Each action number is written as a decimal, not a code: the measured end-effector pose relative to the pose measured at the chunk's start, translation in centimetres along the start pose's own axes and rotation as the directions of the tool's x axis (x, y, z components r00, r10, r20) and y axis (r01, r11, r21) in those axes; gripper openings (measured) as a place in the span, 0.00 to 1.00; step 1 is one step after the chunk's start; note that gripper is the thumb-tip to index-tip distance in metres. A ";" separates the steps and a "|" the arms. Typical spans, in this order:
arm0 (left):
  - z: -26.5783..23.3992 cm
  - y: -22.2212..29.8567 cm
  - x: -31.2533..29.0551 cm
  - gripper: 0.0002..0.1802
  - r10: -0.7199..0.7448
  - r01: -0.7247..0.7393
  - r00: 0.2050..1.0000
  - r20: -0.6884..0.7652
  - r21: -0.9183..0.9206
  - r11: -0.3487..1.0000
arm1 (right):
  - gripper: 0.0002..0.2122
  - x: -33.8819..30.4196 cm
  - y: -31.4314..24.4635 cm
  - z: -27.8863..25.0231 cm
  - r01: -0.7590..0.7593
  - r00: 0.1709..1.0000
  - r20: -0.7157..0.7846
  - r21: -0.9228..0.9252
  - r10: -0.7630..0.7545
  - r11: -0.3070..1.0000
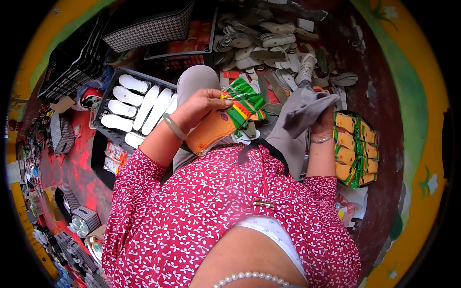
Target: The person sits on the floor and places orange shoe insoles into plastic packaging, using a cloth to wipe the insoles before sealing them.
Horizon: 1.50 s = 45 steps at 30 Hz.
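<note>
Hands — left (206, 102) closed on packet (213, 130), right (325, 116) against grey cloth (301, 116)

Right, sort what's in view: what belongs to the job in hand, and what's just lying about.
In the job:
- orange-and-green packet, in the left hand
- grey cloth, at the right hand; grip unclear
- probably the similar packets on the right

Apparently lying about:
- white insoles on the left
- loose insoles heaped ahead
- checked basket

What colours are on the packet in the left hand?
The packet is orange and green, with yellow and red stripes; the head view shows it.
</note>
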<state>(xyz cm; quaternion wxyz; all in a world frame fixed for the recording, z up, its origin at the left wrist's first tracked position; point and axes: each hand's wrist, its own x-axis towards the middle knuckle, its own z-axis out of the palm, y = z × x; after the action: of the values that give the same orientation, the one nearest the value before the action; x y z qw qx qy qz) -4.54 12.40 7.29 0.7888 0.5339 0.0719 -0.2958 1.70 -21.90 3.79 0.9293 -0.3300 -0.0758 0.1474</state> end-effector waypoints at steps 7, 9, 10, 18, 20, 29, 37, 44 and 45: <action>1.8 0.0 0.3 0.11 0.133 -0.130 0.991 -0.010 0.134 0.982 | 0.38 0.0 4.8 3.7 -0.280 0.932 0.171 -0.222 0.321 0.934; 1.5 -0.3 0.9 0.11 0.143 -0.133 0.989 -0.025 0.251 0.959 | 0.47 0.4 4.4 6.1 -0.333 0.917 0.089 -0.369 0.390 0.868; 1.8 -0.3 1.0 0.12 0.153 -0.136 0.988 -0.034 0.302 0.944 | 0.47 0.8 4.7 6.3 -0.296 0.916 0.128 -0.421 0.379 0.858; 4.2 -0.6 1.3 0.19 0.256 -0.158 0.963 -0.082 0.599 0.785 | 0.13 1.5 7.1 9.0 -0.116 0.914 0.212 -0.681 0.347 0.723; 3.9 -1.2 1.6 0.19 0.326 -0.208 0.942 -0.079 0.625 0.753 | 0.10 1.4 7.0 8.8 -0.151 0.896 0.244 -0.618 0.371 0.771; 5.2 -1.3 0.8 0.16 0.424 -0.235 0.896 -0.135 0.666 0.708 | 0.08 0.7 6.7 8.5 0.072 0.942 0.241 -0.824 0.233 0.562; 4.1 -1.7 0.7 0.16 0.502 -0.323 0.841 -0.203 0.556 0.766 | 0.10 -0.8 5.2 8.0 -0.089 0.954 0.147 -0.694 0.262 0.714; 4.1 -1.1 0.4 0.16 0.436 -0.270 0.864 -0.249 0.503 0.821 | 0.11 -1.2 4.9 6.5 -0.033 0.946 0.197 -0.729 0.256 0.684; 3.5 -0.9 0.2 0.16 0.426 -0.279 0.851 -0.307 0.423 0.862 | 0.11 -1.2 4.7 6.0 -0.009 0.948 0.207 -0.743 0.242 0.669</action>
<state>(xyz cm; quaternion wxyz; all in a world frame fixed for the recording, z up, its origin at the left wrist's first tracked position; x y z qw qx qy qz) -5.57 9.00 7.92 0.6872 0.7220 0.0706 -0.0391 -1.94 -15.25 5.33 0.6847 -0.6538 -0.2397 0.2151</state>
